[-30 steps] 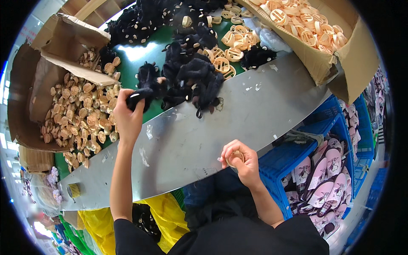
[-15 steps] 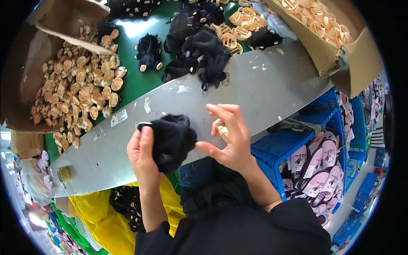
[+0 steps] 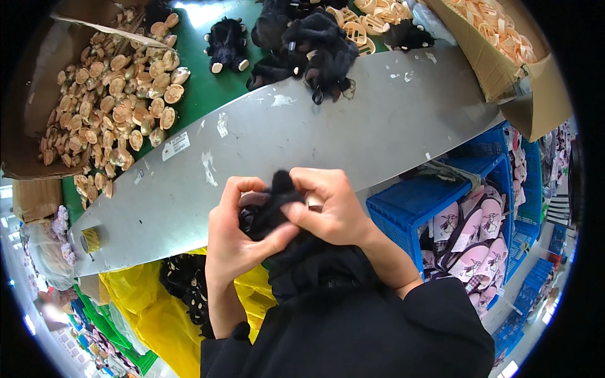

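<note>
Both my hands meet over a small black plush skin [image 3: 272,213], just in front of the metal table edge. My left hand [image 3: 230,230] curls round its left side, thumb pressed in from below. Thumb and fingers of my right hand [image 3: 334,205] pinch the plush's right side. A pale beige piece [image 3: 314,201] shows inside the right hand's curled fingers; its shape is mostly hidden. More black plush pieces [image 3: 321,47] with pale paws lie in a heap beyond the table strip, and one plush [image 3: 227,44] lies apart on the green surface.
At the left, a cardboard box [image 3: 38,94] spills beige and gold oval plastic parts [image 3: 107,101]. Another carton [image 3: 542,94] holds beige slotted pieces [image 3: 491,31]. Blue crates [image 3: 403,214] of pink slippers [image 3: 469,261] stand right. Yellow tape [image 3: 90,240] sits on the metal strip [image 3: 252,145].
My right hand has come left onto the plush, and my left hand has shifted right and turned. The plush is now bunched between both hands, closer to my body. The view has tilted slightly.
</note>
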{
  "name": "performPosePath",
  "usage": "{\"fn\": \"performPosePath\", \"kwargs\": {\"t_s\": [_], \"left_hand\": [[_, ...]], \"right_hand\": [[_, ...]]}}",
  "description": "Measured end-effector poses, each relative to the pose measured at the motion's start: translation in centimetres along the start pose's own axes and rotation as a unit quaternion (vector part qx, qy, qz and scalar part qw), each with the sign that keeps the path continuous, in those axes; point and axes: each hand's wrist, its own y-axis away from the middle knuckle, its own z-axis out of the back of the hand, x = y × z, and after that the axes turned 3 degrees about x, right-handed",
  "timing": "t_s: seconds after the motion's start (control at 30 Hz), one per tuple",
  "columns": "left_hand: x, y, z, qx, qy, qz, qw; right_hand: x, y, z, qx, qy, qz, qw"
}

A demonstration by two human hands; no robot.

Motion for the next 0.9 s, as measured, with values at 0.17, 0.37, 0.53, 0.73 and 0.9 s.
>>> {"fn": "performPosePath", "kwargs": {"t_s": [0.17, 0.37, 0.53, 0.73, 0.9], "left_hand": [[1.9, 0.1, -0.7, -0.164, -0.142, -0.014, 0.976], [1.1, 1.7, -2.6, -0.333, -0.212, -0.166, 0.904], [1.3, 4.1, -4.7, -0.149, -0.001, -0.089, 0.985], [1.6, 5.3, -4.6, -0.075, 0.202, 0.051, 0.975], [2.2, 5.0, -3.5, -0.043, 0.336, 0.053, 0.939]], "right_hand": [[-0.6, 0.8, -1.8, 0.005, -0.007, 0.029, 1.000], [-2.6, 1.6, -3.0, -0.155, -0.094, -0.077, 0.980], [-1.7, 1.7, -3.9, -0.134, -0.042, -0.001, 0.990], [-0.1, 3.0, -3.9, -0.053, 0.237, 0.197, 0.950], [0.2, 3.6, -2.7, -0.002, 0.228, 0.205, 0.952]]}}
